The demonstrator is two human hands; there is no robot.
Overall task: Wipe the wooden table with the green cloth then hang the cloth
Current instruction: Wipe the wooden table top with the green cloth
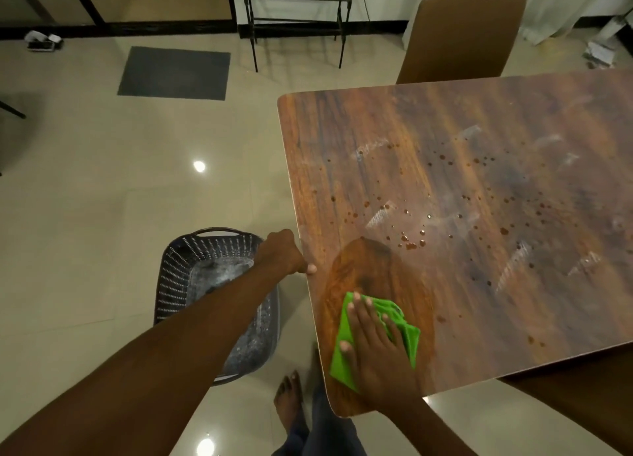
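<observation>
Glossy beige tile floor, brown wooden table point(479, 181) running away from you toward the right, its near-left corner under your hands. Crumpled bright-green cloth point(409, 342) lies on the tabletop near that corner, just inside the left edge. Your right hand point(373, 339) is flat on top of it, fingers straight and spread, pressing down, not curled round it. Your left hand point(281, 253) is clamped on the table's left edge, thumb on top, bracing.

Dark wet oval just ahead of the cloth looks like the wiped area. Scattered liquid droplets point(411, 243) and pale smears lie beyond that oval, ahead and to the right of the cloth, spread along the table's long axis.

Judgement: wiping barely begun. Next strokes need to go forward-right, away from you; the right hand is the one placed for it. Far end may be out of reach from this spot.

Black metal rack point(294, 10) by the far wall, well apart from the table, is the probable hanging spot. Grey perforated plastic basket point(178, 270) sits on the floor under your left forearm.
</observation>
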